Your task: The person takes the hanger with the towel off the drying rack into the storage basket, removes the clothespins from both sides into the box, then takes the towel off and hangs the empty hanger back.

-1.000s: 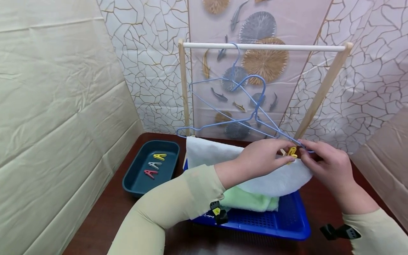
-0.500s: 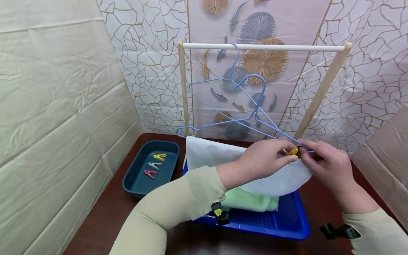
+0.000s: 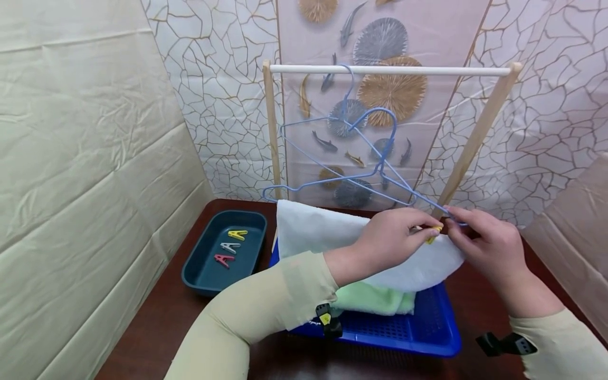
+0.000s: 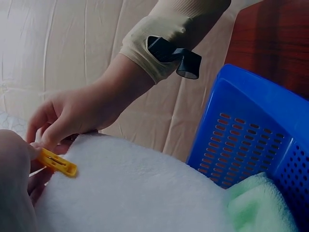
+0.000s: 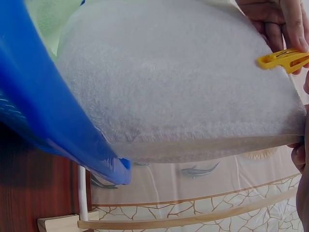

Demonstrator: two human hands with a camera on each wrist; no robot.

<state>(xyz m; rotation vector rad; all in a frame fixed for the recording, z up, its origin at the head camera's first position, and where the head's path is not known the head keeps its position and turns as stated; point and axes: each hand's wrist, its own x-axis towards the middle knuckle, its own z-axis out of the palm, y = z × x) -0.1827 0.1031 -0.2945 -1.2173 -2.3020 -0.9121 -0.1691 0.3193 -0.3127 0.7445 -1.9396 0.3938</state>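
A yellow clothespin (image 3: pixel 431 239) is pinched between the thumb and fingers of my left hand (image 3: pixel 391 237). In the left wrist view the tip of the clothespin (image 4: pixel 59 163) lies over the edge of a white towel (image 4: pixel 130 188); whether it bites the cloth I cannot tell. My right hand (image 3: pixel 496 250) pinches the right end of a blue hanger (image 3: pixel 328 181), with the towel's corner at its fingers. The white towel (image 3: pixel 318 227) spreads below the hanger, over a blue basket (image 3: pixel 404 345). A folded green towel (image 3: pixel 370 299) lies in that basket.
Behind stands a wooden rack with a white rail (image 3: pixel 427 70), from which a second blue hanger (image 3: pixel 309 150) hangs. At the left, a dark teal tray (image 3: pixel 192 272) holds a yellow clothespin (image 3: pixel 237 235), a white one and a red clothespin (image 3: pixel 224 259).
The clothespin in my left hand has turned from upright to pointing down at the towel's edge. My right hand has kept its hold on the hanger end.
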